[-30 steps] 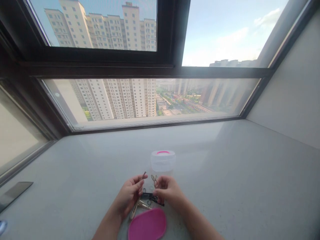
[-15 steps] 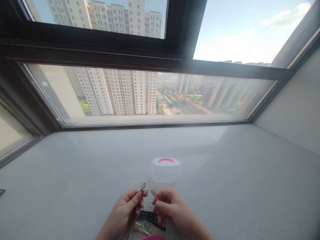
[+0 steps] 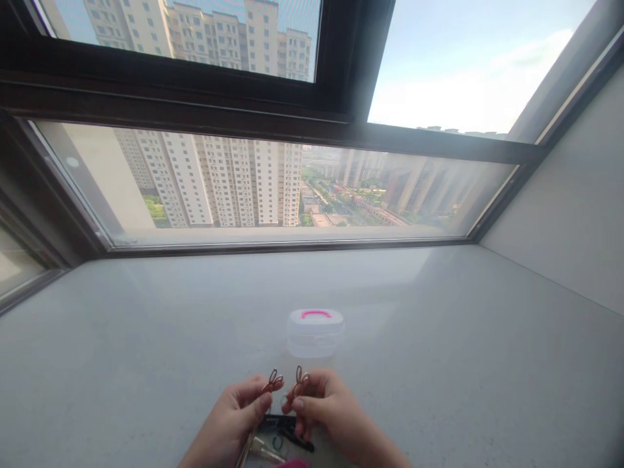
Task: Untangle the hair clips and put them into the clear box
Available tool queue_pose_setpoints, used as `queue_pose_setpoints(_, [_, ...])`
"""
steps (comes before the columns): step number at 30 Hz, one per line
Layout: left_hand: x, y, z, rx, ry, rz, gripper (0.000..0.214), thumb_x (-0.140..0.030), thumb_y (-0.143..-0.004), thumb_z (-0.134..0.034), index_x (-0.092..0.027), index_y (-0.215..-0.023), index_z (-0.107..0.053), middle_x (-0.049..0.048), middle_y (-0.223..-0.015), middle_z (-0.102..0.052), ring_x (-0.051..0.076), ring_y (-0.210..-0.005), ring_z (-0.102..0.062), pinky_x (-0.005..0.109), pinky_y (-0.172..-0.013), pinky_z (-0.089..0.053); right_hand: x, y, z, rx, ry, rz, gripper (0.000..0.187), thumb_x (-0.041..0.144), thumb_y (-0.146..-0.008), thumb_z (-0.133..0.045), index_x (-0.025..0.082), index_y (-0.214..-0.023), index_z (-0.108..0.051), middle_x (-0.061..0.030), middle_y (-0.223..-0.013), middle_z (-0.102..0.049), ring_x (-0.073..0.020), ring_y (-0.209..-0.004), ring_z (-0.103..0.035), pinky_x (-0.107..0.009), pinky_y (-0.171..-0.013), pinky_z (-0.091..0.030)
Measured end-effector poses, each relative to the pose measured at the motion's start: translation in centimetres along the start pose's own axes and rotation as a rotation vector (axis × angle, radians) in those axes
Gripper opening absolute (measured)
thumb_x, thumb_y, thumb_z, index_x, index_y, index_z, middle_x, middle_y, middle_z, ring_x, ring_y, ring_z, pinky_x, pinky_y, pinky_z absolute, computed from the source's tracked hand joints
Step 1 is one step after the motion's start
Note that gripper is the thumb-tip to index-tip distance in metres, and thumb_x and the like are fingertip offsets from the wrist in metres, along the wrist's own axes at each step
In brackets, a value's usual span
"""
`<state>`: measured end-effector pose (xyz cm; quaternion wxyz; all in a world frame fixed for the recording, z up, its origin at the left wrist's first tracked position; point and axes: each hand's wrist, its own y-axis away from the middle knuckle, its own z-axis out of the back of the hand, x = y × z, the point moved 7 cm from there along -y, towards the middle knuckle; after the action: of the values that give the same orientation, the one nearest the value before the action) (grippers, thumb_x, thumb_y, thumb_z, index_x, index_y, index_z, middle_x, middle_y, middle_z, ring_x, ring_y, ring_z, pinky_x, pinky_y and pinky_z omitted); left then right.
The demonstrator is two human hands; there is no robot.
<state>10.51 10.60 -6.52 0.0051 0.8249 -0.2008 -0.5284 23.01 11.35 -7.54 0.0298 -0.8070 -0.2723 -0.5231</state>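
Note:
My left hand [image 3: 233,416] is closed in a pinch on a brownish, wire-like looped piece [image 3: 275,378], whose thin loops stick up past the fingertips. Below that hand a long thin gold-brown strand [image 3: 244,450] runs down; whether it joins the loops is hidden. Close beside it, my right hand [image 3: 334,413] pinches a second wire-like looped piece [image 3: 299,377] of similar colour, its loops pointing up. Under the hands lie black clip-like items [image 3: 299,435], partly covered by the right fingers, and a pale gold item [image 3: 266,450].
A clear plastic box [image 3: 316,341] with a white lid and pink handle stands just beyond the hands. A small dark ring [image 3: 277,443] and something pink [image 3: 294,463] lie near the bottom edge. The pale sill [image 3: 146,344] ends at dark window frames [image 3: 292,246].
My right hand has turned its looped piece, so the loops now stand more upright and spread. Both hands are slightly lower and nearer each other. The whole view has shifted a little.

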Motion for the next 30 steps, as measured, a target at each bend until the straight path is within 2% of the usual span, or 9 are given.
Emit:
queue_pose_setpoints(2, [-0.1,0.3,-1.4,0.098,0.009,0.057,0.03,-0.037,-0.071,-0.075,-0.014,-0.089,-0.077,0.0062,-0.067,-0.066,0.019,-0.064,-0.06,0.032,-0.065,-0.048,0.0,0.0,-0.1,0.005,0.002,0.014,0.035,0.035,-0.057,-0.083,0.01,-0.073,-0.065,-0.0057,-0.065,-0.067,-0.0101,-0.041,-0.056,-0.018,-0.039,-0.04])
queue_pose_setpoints(4, [-0.2,0.4,-1.8,0.113,-0.028,0.059,0.032,-0.041,-0.071,-0.075,-0.013,-0.086,-0.077,0.0052,-0.06,-0.065,0.018,-0.056,-0.058,0.032,-0.061,-0.047,-0.1,0.0,-0.2,0.019,0.011,0.025,0.035,0.035,-0.056,-0.083,0.01,-0.07,-0.064,-0.0033,-0.06,-0.065,-0.0094,-0.039,-0.054,-0.018,-0.037,-0.039])
queue_pose_setpoints(7, [-0.1,0.1,-0.6,-0.029,-0.168,0.018,0.033,-0.043,-0.065,-0.079,-0.013,-0.075,-0.073,0.0022,-0.055,-0.064,0.01,-0.043,-0.048,0.022,-0.044,-0.036,-0.2,0.1,-0.2,0.022,0.03,0.028,0.037,0.037,-0.055,-0.083,0.01,-0.071,-0.063,-0.0028,-0.058,-0.064,-0.0094,-0.038,-0.053,-0.018,-0.036,-0.037])
queue_pose_setpoints(9, [0.3,-0.1,0.4,-0.119,-0.204,0.012,0.042,-0.052,-0.061,-0.078,-0.015,-0.078,-0.068,0.0012,-0.055,-0.065,0.008,-0.038,-0.044,0.018,-0.036,-0.027,-0.3,0.1,0.0,0.003,0.041,0.023,0.037,0.037,-0.055,-0.084,0.01,-0.071,-0.063,-0.0031,-0.058,-0.064,-0.0097,-0.038,-0.053,-0.018,-0.036,-0.037])
queue_pose_setpoints(14, [0.6,-0.4,0.7,-0.151,-0.203,-0.01,0.052,-0.065,-0.061,-0.07,-0.017,-0.077,-0.055,0.0018,-0.053,-0.066,0.006,-0.034,-0.045,0.015,-0.033,-0.026,-0.4,0.1,0.0,-0.019,0.032,0.007,0.035,0.035,-0.055,-0.084,0.01,-0.07,-0.064,-0.0029,-0.055,-0.064,-0.0097,-0.037,-0.054,-0.017,-0.034,-0.038])
queue_pose_setpoints(23, [0.8,-0.6,1.1,-0.197,-0.161,-0.065,0.046,-0.061,-0.074,-0.062,-0.017,-0.072,-0.052,-0.0005,-0.05,-0.063,0.005,-0.035,-0.045,0.014,-0.036,-0.028,-0.1,-0.1,0.0,-0.051,-0.015,0.028,0.039,0.035,-0.052,-0.084,0.009,-0.074,-0.064,-0.0067,-0.06,-0.068,-0.0106,-0.036,-0.054,-0.018,-0.034,-0.039])
queue_pose_setpoints(30, [0.7,-0.4,0.6,-0.166,-0.063,-0.041,0.038,-0.052,-0.073,-0.067,-0.017,-0.079,-0.052,-0.0006,-0.056,-0.066,0.006,-0.038,-0.05,0.014,-0.037,-0.032,0.0,0.0,0.0,-0.042,0.012,0.038,0.036,0.034,-0.058,-0.082,0.009,-0.076,-0.066,-0.0079,-0.066,-0.07,-0.0097,-0.037,-0.055,-0.017,-0.034,-0.04])
